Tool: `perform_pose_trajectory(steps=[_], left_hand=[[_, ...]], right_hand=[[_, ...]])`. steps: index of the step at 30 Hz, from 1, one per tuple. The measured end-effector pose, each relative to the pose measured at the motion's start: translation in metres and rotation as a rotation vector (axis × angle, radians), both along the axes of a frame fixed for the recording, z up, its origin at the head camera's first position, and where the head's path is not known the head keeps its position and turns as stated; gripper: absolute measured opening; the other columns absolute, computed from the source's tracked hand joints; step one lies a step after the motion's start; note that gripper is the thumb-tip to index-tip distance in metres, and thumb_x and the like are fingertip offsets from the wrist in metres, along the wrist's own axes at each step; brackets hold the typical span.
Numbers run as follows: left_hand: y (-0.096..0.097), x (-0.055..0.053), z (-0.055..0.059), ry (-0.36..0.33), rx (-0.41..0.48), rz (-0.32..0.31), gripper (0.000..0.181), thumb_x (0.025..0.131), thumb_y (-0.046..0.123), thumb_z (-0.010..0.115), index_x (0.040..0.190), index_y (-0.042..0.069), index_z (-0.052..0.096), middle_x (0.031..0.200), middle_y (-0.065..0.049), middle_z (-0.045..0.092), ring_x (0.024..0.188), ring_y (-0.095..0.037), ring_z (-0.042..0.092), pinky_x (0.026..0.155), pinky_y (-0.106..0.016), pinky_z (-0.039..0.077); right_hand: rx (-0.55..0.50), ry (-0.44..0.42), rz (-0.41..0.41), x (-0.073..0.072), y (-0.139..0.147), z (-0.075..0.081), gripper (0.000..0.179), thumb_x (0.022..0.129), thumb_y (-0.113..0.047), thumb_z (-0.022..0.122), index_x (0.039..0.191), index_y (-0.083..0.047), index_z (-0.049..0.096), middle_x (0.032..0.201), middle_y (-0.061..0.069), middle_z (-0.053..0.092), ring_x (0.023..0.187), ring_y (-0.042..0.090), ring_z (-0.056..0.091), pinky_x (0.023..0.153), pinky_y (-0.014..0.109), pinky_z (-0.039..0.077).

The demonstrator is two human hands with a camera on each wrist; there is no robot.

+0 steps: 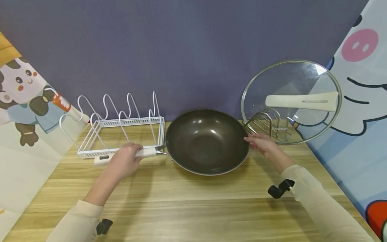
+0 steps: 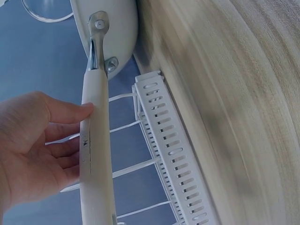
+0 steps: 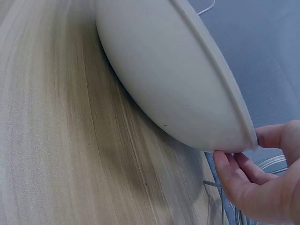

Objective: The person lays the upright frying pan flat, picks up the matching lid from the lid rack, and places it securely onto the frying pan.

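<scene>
A wok with a dark inside and cream outside is held tilted toward me, near the middle of the table. My left hand grips its cream handle, thumb lying along the near side and fingers behind it. On the far side of the wok, my right hand pinches the rim, thumb inside and fingertips under the cream outer wall. In the right wrist view the underside curves close over the wood. Behind the handle stands a white wire rack, its slotted rail just past my left fingers.
At the back right, a glass lid with a cream handle leans upright in a metal wire stand, close to my right hand. A grey-blue wall closes the back of the wooden table. Cartoon panels flank both sides.
</scene>
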State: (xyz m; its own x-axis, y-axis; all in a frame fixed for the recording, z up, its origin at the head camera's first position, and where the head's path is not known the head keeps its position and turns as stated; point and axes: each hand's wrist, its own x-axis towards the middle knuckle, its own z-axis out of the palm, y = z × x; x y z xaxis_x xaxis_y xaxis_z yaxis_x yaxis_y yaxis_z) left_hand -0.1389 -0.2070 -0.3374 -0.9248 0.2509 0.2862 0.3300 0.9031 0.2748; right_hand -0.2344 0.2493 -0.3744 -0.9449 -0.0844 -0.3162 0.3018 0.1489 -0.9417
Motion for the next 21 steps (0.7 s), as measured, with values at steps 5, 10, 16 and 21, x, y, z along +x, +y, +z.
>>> perform_pose_trajectory(steps=[5, 10, 16, 21], left_hand=[[-0.0018, -0.0012, -0.0008, -0.002, 0.011, -0.006, 0.027, 0.078, -0.002, 0.068, 0.104, -0.01, 0.064, 0.099, -0.024, 0.067, 0.093, -0.041, 0.064, 0.083, -0.052, 0.055], [-0.0037, -0.0015, -0.0006, -0.007, 0.025, -0.018, 0.027, 0.079, -0.002, 0.068, 0.104, -0.01, 0.064, 0.099, -0.025, 0.067, 0.094, -0.041, 0.064, 0.084, -0.052, 0.055], [-0.0047, -0.0024, -0.0003, -0.009, 0.03, -0.02, 0.028, 0.078, -0.001, 0.069, 0.104, -0.009, 0.065, 0.099, -0.024, 0.067, 0.092, -0.04, 0.064, 0.083, -0.052, 0.055], [-0.0052, -0.0041, -0.0009, -0.002, 0.036, -0.03, 0.028, 0.078, -0.002, 0.069, 0.104, -0.01, 0.065, 0.1, -0.025, 0.067, 0.094, -0.041, 0.064, 0.085, -0.052, 0.054]], right_hand=[[0.004, -0.001, -0.007, 0.0019, -0.0014, 0.0001, 0.066, 0.094, -0.009, 0.057, 0.144, 0.015, 0.021, 0.117, 0.006, 0.052, 0.074, -0.005, 0.06, 0.076, 0.009, 0.054], [-0.009, -0.005, -0.001, 0.004, -0.0002, 0.0011, 0.069, 0.092, -0.009, 0.06, 0.144, 0.014, 0.021, 0.105, -0.004, 0.057, 0.075, -0.004, 0.062, 0.077, 0.01, 0.054], [-0.042, -0.01, 0.001, 0.0041, 0.0012, -0.0008, 0.071, 0.092, -0.009, 0.061, 0.145, 0.014, 0.018, 0.1, -0.006, 0.056, 0.077, -0.003, 0.062, 0.079, 0.011, 0.054], [-0.048, -0.012, 0.006, 0.0049, 0.0017, -0.0025, 0.072, 0.093, -0.009, 0.059, 0.145, 0.014, 0.015, 0.107, -0.001, 0.052, 0.077, -0.003, 0.062, 0.079, 0.011, 0.054]])
